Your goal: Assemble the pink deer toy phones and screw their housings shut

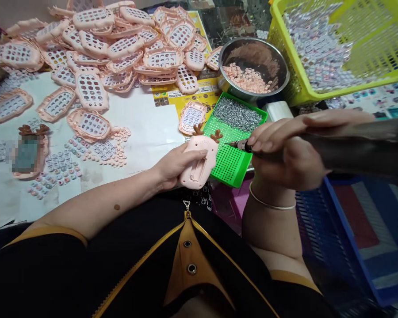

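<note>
Centre frame: our left hand (172, 165) grips the pink toy shell (199, 161); right hand (285, 150) clasps the screwdriver (240, 144). Screw-driving step; next needs tip alignment.

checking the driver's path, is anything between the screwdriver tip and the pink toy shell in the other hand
Nothing visible. The screwdriver in the right hand points its tip across a short open gap over the green tray toward the pink shell, which the left hand holds.

Shiny steel bowl (254, 62) — matt pink plastic shell (199, 163), perforated green plastic tray (230, 163), yellow plastic mesh basket (338, 48) — white paper sheet (142, 128).
</note>
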